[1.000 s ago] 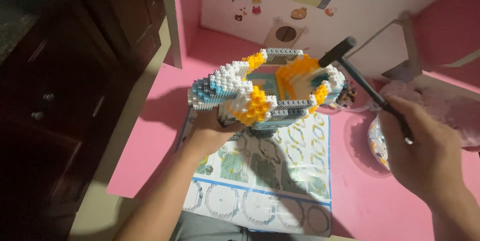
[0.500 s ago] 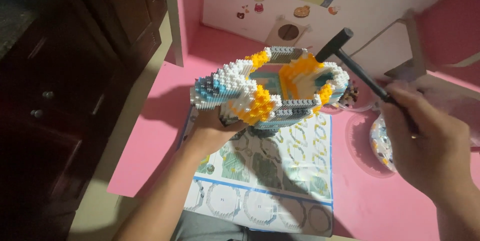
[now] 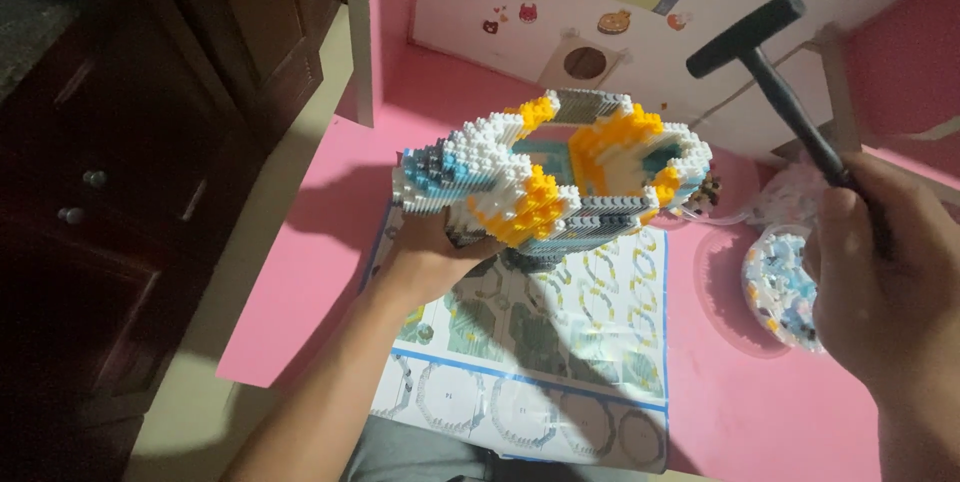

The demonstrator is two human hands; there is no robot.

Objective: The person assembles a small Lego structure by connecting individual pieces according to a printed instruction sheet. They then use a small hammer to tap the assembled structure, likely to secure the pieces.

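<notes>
My left hand (image 3: 425, 257) grips from below a large model (image 3: 550, 172) built of tiny white, orange, blue and grey bricks, holding it tilted above a printed instruction sheet (image 3: 530, 362). My right hand (image 3: 880, 282) is closed around the handle of a small black hammer (image 3: 775, 72). The hammer head is raised up and to the right of the model, not touching it.
A shallow clear bowl of loose small bricks (image 3: 780, 287) sits on the pink table (image 3: 310, 242) under my right hand. A white wall panel with stickers (image 3: 620, 2) stands behind. A dark wooden cabinet (image 3: 110, 172) fills the left side.
The hammer has lifted up and away to the right from the model's top edge. My left hand keeps the model in the same place.
</notes>
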